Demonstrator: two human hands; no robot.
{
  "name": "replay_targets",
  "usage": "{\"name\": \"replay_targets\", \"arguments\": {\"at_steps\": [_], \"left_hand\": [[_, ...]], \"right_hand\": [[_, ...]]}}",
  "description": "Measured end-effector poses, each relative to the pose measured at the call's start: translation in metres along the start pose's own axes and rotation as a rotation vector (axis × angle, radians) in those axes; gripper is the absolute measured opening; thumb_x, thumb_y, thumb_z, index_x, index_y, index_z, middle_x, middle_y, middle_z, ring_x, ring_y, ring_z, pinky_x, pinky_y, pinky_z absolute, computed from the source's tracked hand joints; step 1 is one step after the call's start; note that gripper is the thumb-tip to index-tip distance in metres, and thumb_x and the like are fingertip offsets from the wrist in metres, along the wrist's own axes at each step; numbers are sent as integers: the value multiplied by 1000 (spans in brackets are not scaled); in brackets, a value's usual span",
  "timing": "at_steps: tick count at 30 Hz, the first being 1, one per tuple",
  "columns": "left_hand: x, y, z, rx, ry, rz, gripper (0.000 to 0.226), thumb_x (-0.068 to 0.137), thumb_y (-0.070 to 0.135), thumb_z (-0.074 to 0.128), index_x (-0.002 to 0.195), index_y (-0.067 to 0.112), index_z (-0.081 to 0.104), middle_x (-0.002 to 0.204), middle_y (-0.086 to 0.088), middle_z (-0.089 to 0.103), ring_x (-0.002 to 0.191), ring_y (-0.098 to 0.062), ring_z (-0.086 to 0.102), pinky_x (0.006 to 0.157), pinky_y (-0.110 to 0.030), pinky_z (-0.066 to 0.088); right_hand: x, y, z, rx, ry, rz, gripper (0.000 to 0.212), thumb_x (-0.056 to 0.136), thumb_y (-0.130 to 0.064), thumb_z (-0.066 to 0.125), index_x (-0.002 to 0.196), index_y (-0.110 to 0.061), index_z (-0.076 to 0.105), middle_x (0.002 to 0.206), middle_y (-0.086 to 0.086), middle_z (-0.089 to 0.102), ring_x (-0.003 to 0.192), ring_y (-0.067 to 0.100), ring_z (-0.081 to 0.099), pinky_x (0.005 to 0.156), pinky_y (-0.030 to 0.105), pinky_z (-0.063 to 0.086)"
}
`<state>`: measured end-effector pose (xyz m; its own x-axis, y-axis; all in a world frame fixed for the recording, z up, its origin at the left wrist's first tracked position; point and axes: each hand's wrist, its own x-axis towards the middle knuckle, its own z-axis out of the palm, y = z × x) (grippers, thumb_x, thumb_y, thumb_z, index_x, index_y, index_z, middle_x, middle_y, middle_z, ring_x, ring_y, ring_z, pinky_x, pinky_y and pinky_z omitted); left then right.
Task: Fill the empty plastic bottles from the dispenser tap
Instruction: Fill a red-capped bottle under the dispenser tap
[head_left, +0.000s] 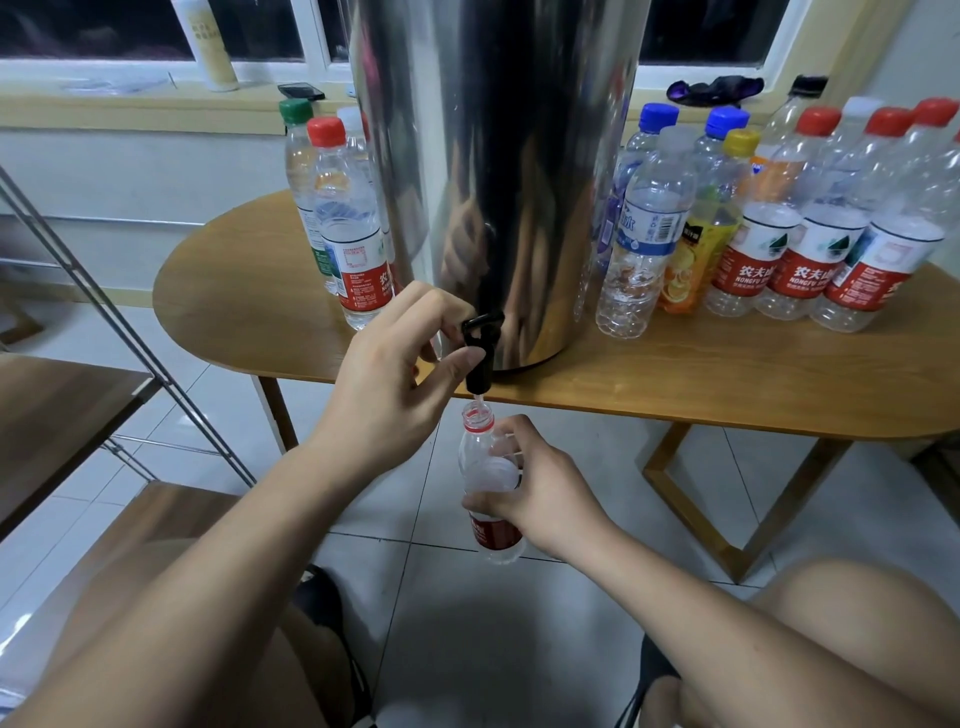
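A tall steel dispenser (498, 156) stands on the wooden table (675, 379), its black tap (480, 348) jutting over the front edge. My left hand (395, 374) pinches the tap's lever with thumb and fingers. Below the spout my right hand (535, 488) grips an uncapped clear bottle with a red label (485, 467), held upright with its mouth right under the tap. A thin stream of water runs into it. Capped bottles (348, 228) stand left of the dispenser, and several more bottles (753, 228) crowd the table on the right.
A metal-framed shelf (104, 322) slants along the left. The window sill (156, 98) behind holds a pale can, a phone and dark cloth. My knees fill the bottom of the view above a tiled floor (519, 623).
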<state>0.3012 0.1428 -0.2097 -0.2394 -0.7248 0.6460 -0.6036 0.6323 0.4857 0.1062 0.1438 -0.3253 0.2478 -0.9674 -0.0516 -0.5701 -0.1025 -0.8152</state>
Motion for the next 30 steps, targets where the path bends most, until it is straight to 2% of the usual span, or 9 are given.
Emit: {"name": "replay_targets", "arguments": {"at_steps": [13, 23, 30], "left_hand": [[0, 1, -1, 6, 4, -17, 12, 100, 8, 76, 108, 9, 67, 104, 0, 62, 91, -28, 60, 75, -49, 50], [0, 0, -1, -3, 3, -1, 11, 99, 4, 76, 106, 7, 67, 104, -2, 64, 94, -28, 61, 75, -49, 50], [0, 0, -1, -4, 5, -14, 11, 99, 6, 77, 106, 8, 68, 104, -1, 65, 95, -29, 63, 76, -48, 51]], "right_hand": [[1, -1, 2, 2, 7, 5, 71, 76, -36, 96, 127, -36, 46, 129, -9, 67, 111, 15, 64, 95, 32, 55], [4, 0, 5, -3, 25, -2, 74, 77, -36, 95, 129, -38, 43, 135, -5, 70, 115, 20, 67, 97, 37, 57], [5, -1, 6, 15, 21, 7, 71, 77, -33, 94, 127, -37, 44, 132, -5, 70, 112, 21, 67, 93, 34, 57]]}}
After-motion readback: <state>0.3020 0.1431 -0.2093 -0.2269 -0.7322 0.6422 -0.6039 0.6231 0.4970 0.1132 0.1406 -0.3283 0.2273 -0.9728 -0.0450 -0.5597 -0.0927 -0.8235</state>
